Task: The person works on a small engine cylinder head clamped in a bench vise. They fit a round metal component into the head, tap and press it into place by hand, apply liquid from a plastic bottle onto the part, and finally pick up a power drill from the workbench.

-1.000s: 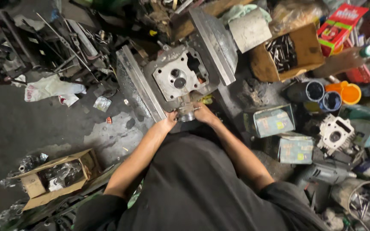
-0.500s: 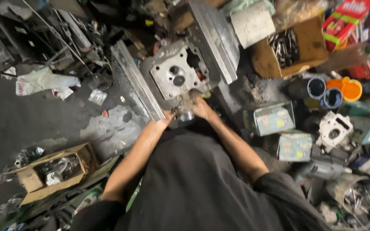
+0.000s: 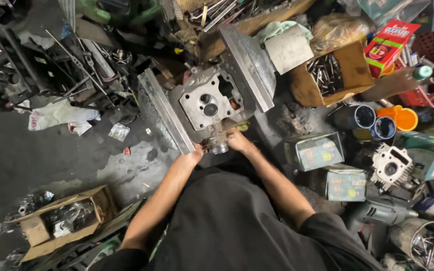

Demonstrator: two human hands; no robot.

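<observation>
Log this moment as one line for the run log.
left hand: on near edge of cylinder head | right hand: at its lower port | head lies between two metal bars | floor cluttered

Both bare arms stretched forward and down from black-sleeved shoulders, converging ahead of torso. Left hand (image 3: 193, 152) at end of nearly straight forearm, fingers curled, thumb side up. Right hand (image 3: 236, 141) close beside it, wrist bent slightly inward, fingers closed.
</observation>
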